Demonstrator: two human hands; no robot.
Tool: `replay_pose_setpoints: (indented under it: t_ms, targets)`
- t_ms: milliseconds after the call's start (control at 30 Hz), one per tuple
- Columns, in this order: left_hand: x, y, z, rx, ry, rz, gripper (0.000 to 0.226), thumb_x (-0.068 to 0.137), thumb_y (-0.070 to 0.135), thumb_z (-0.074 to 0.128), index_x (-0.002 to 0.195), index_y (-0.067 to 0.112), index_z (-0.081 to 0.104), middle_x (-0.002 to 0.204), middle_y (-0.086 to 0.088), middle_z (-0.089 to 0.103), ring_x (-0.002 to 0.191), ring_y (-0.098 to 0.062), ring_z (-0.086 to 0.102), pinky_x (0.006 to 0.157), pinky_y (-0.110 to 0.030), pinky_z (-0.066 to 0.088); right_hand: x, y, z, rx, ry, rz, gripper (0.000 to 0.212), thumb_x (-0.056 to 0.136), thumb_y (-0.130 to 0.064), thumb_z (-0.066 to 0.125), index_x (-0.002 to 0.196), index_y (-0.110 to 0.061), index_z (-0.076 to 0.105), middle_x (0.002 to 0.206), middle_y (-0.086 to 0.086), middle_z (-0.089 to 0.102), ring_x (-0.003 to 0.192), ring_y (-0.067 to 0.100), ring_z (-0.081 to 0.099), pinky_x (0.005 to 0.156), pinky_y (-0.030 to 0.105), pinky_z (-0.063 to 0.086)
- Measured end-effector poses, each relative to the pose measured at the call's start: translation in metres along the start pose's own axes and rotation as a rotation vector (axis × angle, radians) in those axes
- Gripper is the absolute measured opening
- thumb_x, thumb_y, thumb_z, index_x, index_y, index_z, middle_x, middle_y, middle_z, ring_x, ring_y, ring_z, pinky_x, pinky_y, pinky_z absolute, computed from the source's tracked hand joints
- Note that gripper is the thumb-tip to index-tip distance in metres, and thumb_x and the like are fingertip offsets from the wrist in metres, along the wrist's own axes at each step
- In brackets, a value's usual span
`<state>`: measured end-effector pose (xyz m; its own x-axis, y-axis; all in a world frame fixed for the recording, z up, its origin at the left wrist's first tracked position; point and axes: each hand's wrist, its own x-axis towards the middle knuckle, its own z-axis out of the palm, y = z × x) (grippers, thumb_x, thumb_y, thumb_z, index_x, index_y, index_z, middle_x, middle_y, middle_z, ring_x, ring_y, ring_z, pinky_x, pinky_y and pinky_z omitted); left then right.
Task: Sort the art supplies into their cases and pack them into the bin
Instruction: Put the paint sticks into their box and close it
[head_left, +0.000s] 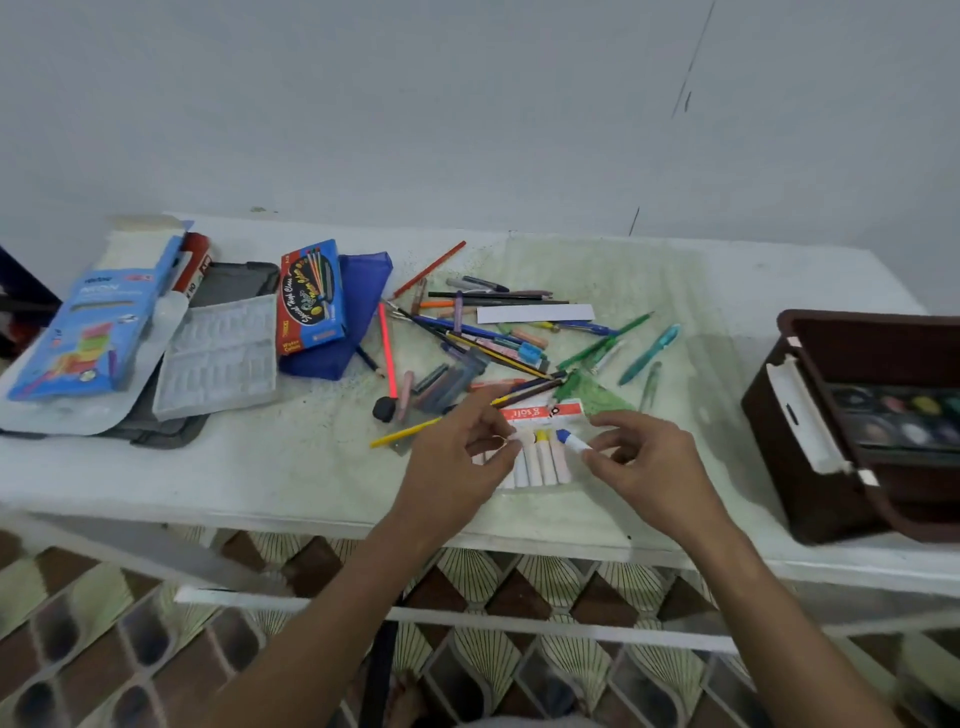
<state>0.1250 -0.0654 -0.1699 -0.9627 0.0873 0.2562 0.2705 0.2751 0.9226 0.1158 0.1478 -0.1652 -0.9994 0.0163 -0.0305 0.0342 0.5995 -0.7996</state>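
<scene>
- Right hand (647, 467) pinches a short blue-capped white marker stick (573, 440) between thumb and forefinger; fingers clamped on its lower barrel, cap pointing up-left.
- Left hand (462, 457) rests on the left edge of a clear plastic sleeve case with a red-and-white header card (543, 413), fingers together pressing it flat against the table (260, 478).
- The sleeve lies at the near-middle of the table, between both hands; about 4 pale sticks already sit side by side in it, 1 with a yellow tip (542, 436).
- Judgement: current step is slotting the blue stick into the sleeve, right of the others.
- Handling: the stick looks light, stiff and smooth, so it could slip; best held mid-barrel, not by the cap, which may pull off.
- The sleeve looks thin and floppy; it likely needs holding down at the open mouth while the stick slides in, then lifting from underneath so the contents don't spill.
- Loose pile of mixed pens, pencils and brushes (493, 332) remains unsorted behind the sleeve.
- Dark brown plastic bin (795, 447) sits at the table's right end, well apart from the hands, with a round-pan watercolour palette (898, 421) inside.
- Blue cardboard crayon box (98, 317), red-and-blue water colour box (310, 296) and white plastic tray insert (218, 353) lie far left.
- Task is early: most supplies are still out.
</scene>
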Motion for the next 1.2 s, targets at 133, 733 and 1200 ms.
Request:
replay_pose_setpoints:
  t_ms: [133,733,1200]
  targets:
    - [0.0,0.008,0.023,0.056,-0.036,0.034,0.049,0.084,0.005,0.069,0.128,0.02,0.055,0.088,0.0,0.064,0.087,-0.009,0.065,0.083,-0.015,0.052,-0.002,0.008,-0.003,-0.063,0.098,0.016,0.028,0.078,-0.015,0.074,0.106,-0.018,0.069,0.078,-0.006,0.069,0.056,-0.002,0.059,0.056,0.005,0.042]
    - [-0.001,0.003,0.056,0.584,-0.148,0.101,0.05,0.086,0.023,0.069,0.134,0.023,0.052,0.104,0.009,0.067,0.1,-0.012,0.055,0.087,-0.027,0.04,-0.004,0.019,-0.007,-0.021,-0.02,-0.098,0.027,0.083,-0.021,0.073,0.11,-0.015,0.069,0.084,-0.012,0.068,0.065,-0.002,0.059,0.061,0.008,0.044]
    - [0.015,-0.001,0.058,0.65,-0.27,0.014,0.045,0.086,0.036,0.065,0.129,0.031,0.052,0.105,0.016,0.066,0.097,-0.014,0.051,0.09,-0.038,0.041,0.006,0.027,-0.008,-0.145,-0.167,-0.199,0.028,0.087,-0.02,0.068,0.115,-0.025,0.067,0.082,-0.027,0.06,0.062,0.007,0.06,0.057,0.01,0.043]
